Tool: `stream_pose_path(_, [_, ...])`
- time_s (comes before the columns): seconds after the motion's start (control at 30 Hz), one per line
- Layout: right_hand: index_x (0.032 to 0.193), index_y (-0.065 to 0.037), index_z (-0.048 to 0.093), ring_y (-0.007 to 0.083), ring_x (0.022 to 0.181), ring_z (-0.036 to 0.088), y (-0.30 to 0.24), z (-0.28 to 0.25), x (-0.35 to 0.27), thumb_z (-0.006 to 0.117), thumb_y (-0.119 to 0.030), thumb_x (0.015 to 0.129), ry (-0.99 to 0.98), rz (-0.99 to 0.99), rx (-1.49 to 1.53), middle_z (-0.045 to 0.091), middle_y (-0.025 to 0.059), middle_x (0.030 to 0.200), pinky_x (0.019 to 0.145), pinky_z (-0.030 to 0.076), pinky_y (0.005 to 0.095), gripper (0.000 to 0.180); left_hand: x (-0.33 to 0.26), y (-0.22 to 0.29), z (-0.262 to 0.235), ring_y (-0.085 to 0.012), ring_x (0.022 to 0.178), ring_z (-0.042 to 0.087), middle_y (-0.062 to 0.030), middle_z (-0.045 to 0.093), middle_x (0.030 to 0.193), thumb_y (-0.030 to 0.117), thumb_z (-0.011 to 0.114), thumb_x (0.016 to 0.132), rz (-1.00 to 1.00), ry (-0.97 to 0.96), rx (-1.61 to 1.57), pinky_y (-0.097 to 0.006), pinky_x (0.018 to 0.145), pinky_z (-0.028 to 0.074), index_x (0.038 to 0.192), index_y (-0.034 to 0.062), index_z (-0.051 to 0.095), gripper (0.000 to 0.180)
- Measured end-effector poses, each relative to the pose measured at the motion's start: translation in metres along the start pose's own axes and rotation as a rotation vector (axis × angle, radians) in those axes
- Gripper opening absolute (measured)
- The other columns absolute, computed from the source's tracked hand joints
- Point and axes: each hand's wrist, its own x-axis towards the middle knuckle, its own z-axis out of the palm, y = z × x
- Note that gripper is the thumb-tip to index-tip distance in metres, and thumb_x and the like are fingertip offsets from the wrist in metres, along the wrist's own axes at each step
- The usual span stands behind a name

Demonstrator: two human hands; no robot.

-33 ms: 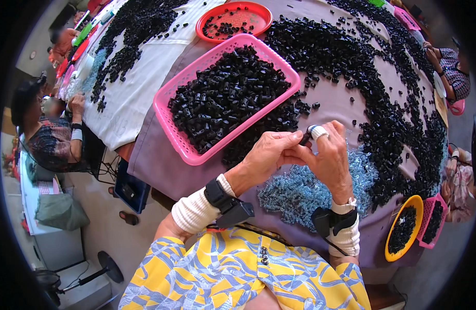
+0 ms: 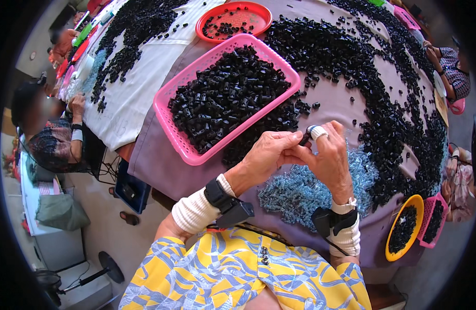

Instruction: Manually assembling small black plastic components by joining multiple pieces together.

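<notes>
- First, a white cloth point(image 2: 145, 77), creased and matte, covers the table's left side.
- Lilac cloth point(image 2: 160, 160): smooth, hemmed; underlies the central work area.
- Pink basket point(image 2: 168, 128): rectangular, perforated wall, rounded corners; heaped with glossy black parts.
- Red tray point(image 2: 253, 18): round, shallow, smooth; black bits scattered inside, beyond the basket.
- Left hand point(image 2: 266, 152): thumb and fingers pinch one black part; ribbed white cuff point(image 2: 195, 212) at the wrist.
- Black part point(image 2: 304, 138): small, glossy; located between both hands' fingertips, above the lilac cloth.
- Blue pile point(image 2: 294, 196): translucent, shiny small pieces, lying below the hands.
- Right hand point(image 2: 330, 160): fingers curled, pinching the same part against the thumb; white wrap point(image 2: 318, 132) on a finger.
- Loose parts point(image 2: 387, 119): hard, shiny, black; spread across the cloth.
- Yellow tray point(image 2: 416, 203): round, smooth-rimmed; holds dark pieces.
- Small basket point(image 2: 429, 206): pink, perforated, just beside that tray; dark contents.
</notes>
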Motion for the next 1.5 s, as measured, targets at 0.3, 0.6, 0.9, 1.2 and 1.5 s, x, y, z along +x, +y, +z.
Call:
stream_pose_path(0.3, [0.067,-0.004,0.050,0.0266,0.066,0.051,0.001,0.001,-0.001,0.072,-0.017,0.068,0.016,-0.017,0.049,0.051,0.0070,0.063,0.071,0.039,0.0391,0.025,0.000,-0.001,0.000,-0.0131,0.082,0.064,-0.0069,0.065,0.089,0.023,0.054,0.094,0.002,0.008,0.011,-0.032,0.080,0.055,0.097,-0.0014,0.064,0.026])
stream_pose_path(0.6, [0.065,-0.004,0.048,0.0277,0.063,0.048,0.005,0.004,-0.005,0.070,-0.010,0.066,0.023,-0.083,0.109,0.048,0.0084,0.063,0.070,0.039,0.0379,0.023,0.001,-0.007,-0.006,-0.0138,0.081,0.064,-0.0073,0.065,0.089,0.022,0.054,0.094,0.018,-0.024,0.012,-0.032,0.078,0.055,0.096,-0.0025,0.064,0.027])
stream_pose_path(0.9, [0.062,-0.005,0.048,0.0255,0.060,0.048,0.009,0.005,-0.005,0.072,-0.011,0.064,0.035,-0.085,0.084,0.047,0.0065,0.060,0.069,0.039,0.0375,0.024,0.000,-0.009,-0.004,-0.0147,0.085,0.064,-0.0083,0.065,0.092,0.024,0.051,0.096,-0.010,-0.006,0.051,-0.032,0.080,0.054,0.097,-0.0020,0.063,0.029])
stream_pose_path(1.2, [0.065,-0.005,0.051,0.0255,0.062,0.050,0.014,0.004,-0.010,0.074,-0.018,0.067,-0.007,-0.134,0.049,0.049,0.0072,0.062,0.073,0.041,0.0386,0.026,-0.006,-0.009,-0.003,-0.0149,0.083,0.065,-0.0096,0.066,0.091,0.029,0.055,0.094,-0.026,0.051,0.249,-0.030,0.078,0.054,0.094,-0.0032,0.064,0.034])
stream_pose_path(1.5, [0.091,0.002,0.062,0.0324,0.077,0.056,0.030,-0.011,-0.011,0.071,-0.028,0.075,-0.113,0.083,0.008,0.060,0.0152,0.079,0.076,0.041,0.0392,0.036,-0.017,0.010,-0.008,-0.0141,0.076,0.064,-0.0085,0.066,0.088,0.027,0.055,0.094,0.153,0.234,0.219,-0.029,0.073,0.055,0.098,-0.0020,0.064,0.030])
